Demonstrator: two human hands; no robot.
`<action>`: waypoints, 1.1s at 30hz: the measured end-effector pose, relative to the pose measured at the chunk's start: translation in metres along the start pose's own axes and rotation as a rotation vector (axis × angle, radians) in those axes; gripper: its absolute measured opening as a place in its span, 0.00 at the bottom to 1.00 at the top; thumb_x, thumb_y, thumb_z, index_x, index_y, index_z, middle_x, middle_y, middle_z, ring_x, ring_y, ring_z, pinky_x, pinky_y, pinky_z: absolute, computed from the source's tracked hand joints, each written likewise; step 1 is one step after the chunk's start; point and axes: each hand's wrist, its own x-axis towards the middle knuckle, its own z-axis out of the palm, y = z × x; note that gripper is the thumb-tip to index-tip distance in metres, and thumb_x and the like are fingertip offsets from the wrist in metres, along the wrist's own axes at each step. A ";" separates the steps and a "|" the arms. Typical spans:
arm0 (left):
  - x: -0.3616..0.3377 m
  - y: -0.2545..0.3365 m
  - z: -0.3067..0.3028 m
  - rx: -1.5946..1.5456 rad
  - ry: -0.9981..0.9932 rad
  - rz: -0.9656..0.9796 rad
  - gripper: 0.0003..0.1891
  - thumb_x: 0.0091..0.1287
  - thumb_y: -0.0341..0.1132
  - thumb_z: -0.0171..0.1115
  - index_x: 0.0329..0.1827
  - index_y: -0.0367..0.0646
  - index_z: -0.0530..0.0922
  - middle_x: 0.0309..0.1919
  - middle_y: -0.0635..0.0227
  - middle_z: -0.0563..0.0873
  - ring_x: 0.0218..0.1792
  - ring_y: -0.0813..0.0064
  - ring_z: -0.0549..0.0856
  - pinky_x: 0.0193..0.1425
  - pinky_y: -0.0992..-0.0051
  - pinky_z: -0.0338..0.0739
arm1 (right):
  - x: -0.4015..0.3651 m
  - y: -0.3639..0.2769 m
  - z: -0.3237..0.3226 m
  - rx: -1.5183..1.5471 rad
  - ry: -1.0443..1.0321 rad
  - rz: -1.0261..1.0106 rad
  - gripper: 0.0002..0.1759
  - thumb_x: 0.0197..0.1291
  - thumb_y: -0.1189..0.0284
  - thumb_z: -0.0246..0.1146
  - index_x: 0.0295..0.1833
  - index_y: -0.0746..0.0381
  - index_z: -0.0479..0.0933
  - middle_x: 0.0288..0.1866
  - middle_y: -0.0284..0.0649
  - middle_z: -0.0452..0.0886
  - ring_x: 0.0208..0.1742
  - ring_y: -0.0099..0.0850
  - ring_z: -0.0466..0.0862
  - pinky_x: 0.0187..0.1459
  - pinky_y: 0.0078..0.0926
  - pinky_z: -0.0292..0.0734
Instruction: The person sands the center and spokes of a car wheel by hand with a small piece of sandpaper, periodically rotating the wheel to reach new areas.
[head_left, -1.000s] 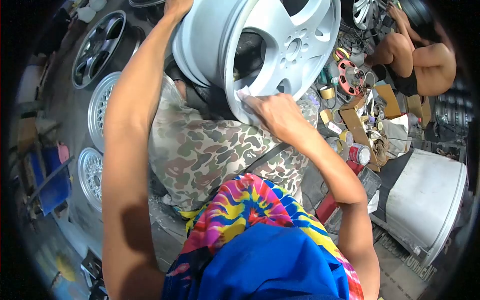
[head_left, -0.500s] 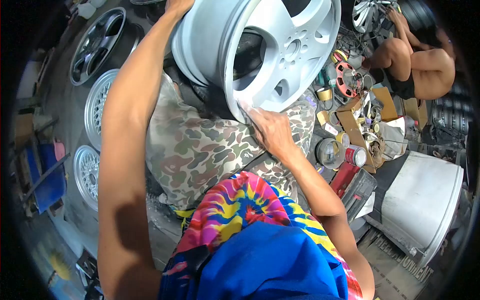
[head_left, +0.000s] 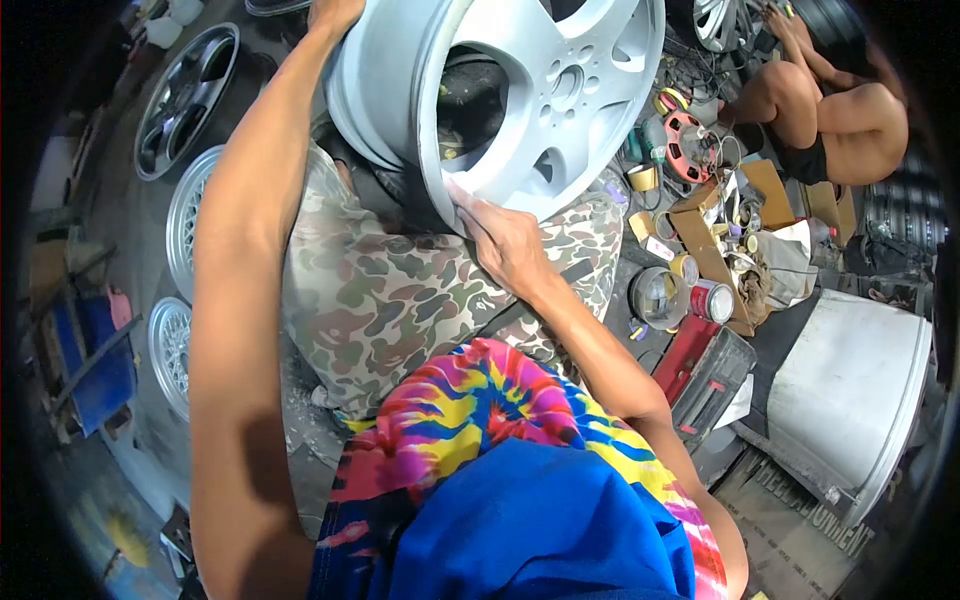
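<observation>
matte silver-grey wheel [head_left: 560, 90], small white scrap [head_left: 458, 190] on its rim, camo trousers [head_left: 400, 290] w/ green, brown & tan blotches, tie-dye shirt [head_left: 480, 410] w/ pink, yellow & blue swirls, plain blue apron [head_left: 540, 530], red can [head_left: 710, 300], silver mesh-spoke rims [head_left: 185, 215] at left

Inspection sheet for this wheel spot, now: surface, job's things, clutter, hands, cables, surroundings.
Surface: dusty grey floor.
Job's things: silver rim tilted on camouflage lap; white pad at its lip.
Clutter: tape roll, red can, cardboard box, red reel.
Hands: left hand grips the rim's top edge; right hand presses the white pad to the lip.
Cables: thin wires tangled near the red reel.
Surroundings: mesh wheels, dark wheel, large white rim, another person seated.
</observation>
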 end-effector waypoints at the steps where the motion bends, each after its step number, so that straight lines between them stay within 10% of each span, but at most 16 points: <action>1: -0.003 0.004 -0.003 -0.013 -0.024 -0.029 0.45 0.78 0.69 0.40 0.37 0.29 0.87 0.36 0.35 0.88 0.47 0.42 0.89 0.54 0.51 0.76 | 0.003 -0.001 0.000 0.019 -0.005 0.019 0.30 0.63 0.82 0.66 0.71 0.56 0.79 0.34 0.48 0.84 0.32 0.46 0.86 0.36 0.39 0.80; 33: -0.008 0.007 -0.001 -0.062 -0.024 -0.057 0.46 0.77 0.71 0.43 0.34 0.28 0.87 0.32 0.40 0.88 0.40 0.48 0.89 0.51 0.53 0.77 | -0.015 -0.007 -0.009 -0.258 -0.089 0.005 0.33 0.55 0.83 0.64 0.70 0.56 0.80 0.35 0.46 0.85 0.31 0.43 0.86 0.35 0.39 0.82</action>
